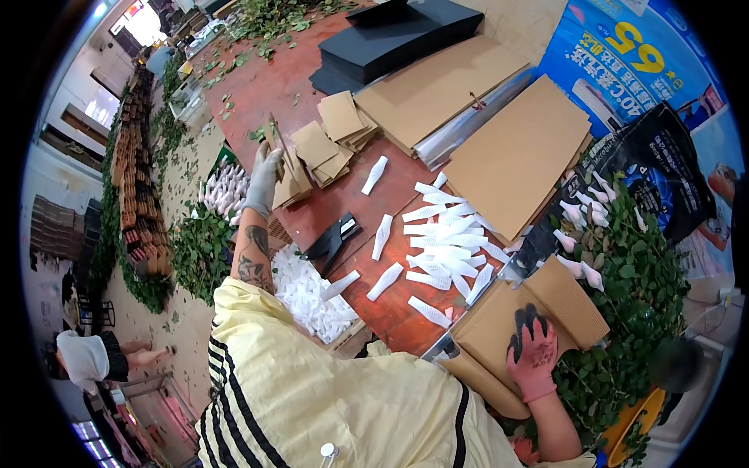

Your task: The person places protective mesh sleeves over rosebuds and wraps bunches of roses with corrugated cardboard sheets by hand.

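My left hand (267, 175), in a pale grey glove, reaches to the small cardboard pieces (318, 154) at the table's left edge. Its fingers close on one tilted cardboard piece (290, 173). In a pink glove with dark fingertips, my right hand (534, 351) lies flat, fingers spread, on a brown cardboard sheet (484, 331) with bent sides. A corrugated flap (568, 300) rises beside those fingers. White mesh sleeves (445, 238) are scattered between my hands, near a black stapler (333, 240).
Large cardboard sheets (519, 156) and a black stack (398, 39) lie at the back of the red table (308, 226). Leafy rose stems (624, 265) fill the right side. Below the left edge stands a box of white sleeves (312, 300). Another person (90, 359) is at far left.
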Available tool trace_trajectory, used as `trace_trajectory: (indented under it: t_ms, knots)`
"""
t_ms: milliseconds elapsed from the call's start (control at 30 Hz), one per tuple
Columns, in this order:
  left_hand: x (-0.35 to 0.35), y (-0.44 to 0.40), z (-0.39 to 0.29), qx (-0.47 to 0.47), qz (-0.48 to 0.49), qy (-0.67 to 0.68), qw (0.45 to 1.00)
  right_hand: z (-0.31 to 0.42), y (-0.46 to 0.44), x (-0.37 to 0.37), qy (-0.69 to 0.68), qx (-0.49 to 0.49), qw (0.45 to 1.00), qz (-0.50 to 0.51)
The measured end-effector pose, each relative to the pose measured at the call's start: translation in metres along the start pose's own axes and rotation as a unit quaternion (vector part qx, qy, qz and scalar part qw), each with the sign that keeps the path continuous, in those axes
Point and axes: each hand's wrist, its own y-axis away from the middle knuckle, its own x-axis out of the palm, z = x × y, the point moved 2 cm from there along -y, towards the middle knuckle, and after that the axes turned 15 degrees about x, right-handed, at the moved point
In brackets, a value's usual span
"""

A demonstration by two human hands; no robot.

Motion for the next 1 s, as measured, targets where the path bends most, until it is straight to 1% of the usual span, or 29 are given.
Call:
trace_trajectory:
  t_ms: [33, 67, 100, 133, 167, 200, 233, 267, 333, 367, 400, 433, 467, 500, 533, 600, 633, 667, 700, 733, 800, 833, 867, 933, 967, 1000]
  knots:
    - [0.017, 0.013, -0.024, 0.034, -0.025, 0.109, 0.993, 0.0, 0.0, 0.001, 0.001, 0.001, 1.0, 0.007]
    - [0.017, 0.01, -0.024, 0.035, -0.022, 0.11, 0.993, -0.001, 0.0, 0.001, 0.003, 0.002, 1.0, 0.014]
    - [0.017, 0.008, -0.021, -0.017, 0.031, 0.259, 0.965, -0.002, 0.0, 0.003, 0.003, 0.004, 1.0, 0.014]
    - [0.023, 0.011, -0.029, -0.069, 0.082, 0.4, 0.91, -0.003, 0.002, 0.005, 0.003, -0.001, 1.0, 0.004]
    - [0.029, 0.017, -0.037, -0.045, 0.085, 0.411, 0.906, -0.004, 0.002, 0.006, 0.003, -0.004, 1.0, -0.007]
    - [0.039, 0.028, -0.059, -0.045, 0.092, 0.414, 0.904, -0.002, -0.001, 0.003, 0.004, 0.003, 1.0, -0.011]
    - [0.053, 0.044, -0.083, -0.039, 0.152, 0.456, 0.876, 0.001, -0.006, -0.003, -0.014, 0.011, 1.0, 0.021]
    - [0.067, 0.063, -0.091, -0.04, 0.216, 0.497, 0.84, 0.003, -0.005, -0.008, -0.032, 0.026, 0.998, 0.055]
    - [0.071, 0.093, -0.06, -0.007, 0.282, 0.432, 0.857, -0.002, -0.002, -0.02, -0.101, 0.05, 0.993, 0.038]
    - [0.095, 0.125, -0.072, -0.03, 0.38, 0.419, 0.824, -0.01, -0.007, -0.02, -0.192, 0.041, 0.979, 0.049]
    - [0.124, 0.16, -0.093, -0.069, 0.471, 0.43, 0.767, -0.022, -0.005, -0.011, -0.195, 0.046, 0.976, 0.083]
    - [0.152, 0.195, -0.113, -0.102, 0.559, 0.424, 0.705, -0.018, -0.01, -0.036, -0.241, 0.075, 0.951, 0.179]
    - [0.166, 0.221, -0.12, -0.135, 0.61, 0.416, 0.661, -0.021, -0.013, -0.041, -0.317, 0.111, 0.912, 0.233]
    - [0.178, 0.247, -0.128, -0.164, 0.658, 0.402, 0.615, -0.013, -0.017, -0.065, -0.382, 0.095, 0.882, 0.258]
    - [0.183, 0.261, -0.13, -0.174, 0.682, 0.366, 0.609, -0.017, -0.013, -0.069, -0.324, 0.114, 0.892, 0.293]
    - [0.193, 0.269, -0.15, -0.101, 0.776, 0.265, 0.563, -0.024, -0.009, -0.066, -0.43, 0.099, 0.853, 0.279]
    - [0.192, 0.274, -0.145, -0.085, 0.778, 0.265, 0.563, -0.03, -0.006, -0.054, -0.431, 0.106, 0.853, 0.276]
    - [0.194, 0.276, -0.146, -0.084, 0.779, 0.266, 0.562, -0.036, -0.008, -0.038, -0.46, 0.1, 0.842, 0.262]
    - [0.195, 0.275, -0.147, -0.06, 0.784, 0.243, 0.568, -0.039, -0.009, -0.027, -0.49, 0.09, 0.831, 0.249]
    - [0.194, 0.273, -0.148, -0.036, 0.787, 0.218, 0.576, -0.04, -0.011, -0.031, -0.492, 0.085, 0.83, 0.25]
    - [0.187, 0.257, -0.158, -0.054, 0.794, 0.22, 0.564, -0.044, -0.013, -0.041, -0.607, 0.183, 0.704, 0.321]
    - [0.183, 0.251, -0.155, -0.073, 0.767, 0.261, 0.581, -0.045, -0.015, -0.043, -0.598, 0.169, 0.727, 0.292]
    - [0.182, 0.244, -0.151, -0.061, 0.75, 0.255, 0.608, -0.049, -0.019, -0.04, -0.603, 0.172, 0.723, 0.292]
    - [0.183, 0.236, -0.15, -0.038, 0.767, 0.149, 0.623, -0.052, -0.026, -0.034, -0.584, 0.063, 0.717, 0.375]
    - [0.187, 0.24, -0.152, -0.038, 0.769, 0.149, 0.621, -0.052, -0.031, -0.033, -0.543, 0.033, 0.729, 0.415]
    - [0.193, 0.249, -0.157, -0.016, 0.778, 0.172, 0.604, -0.047, -0.027, -0.034, -0.544, 0.036, 0.729, 0.415]
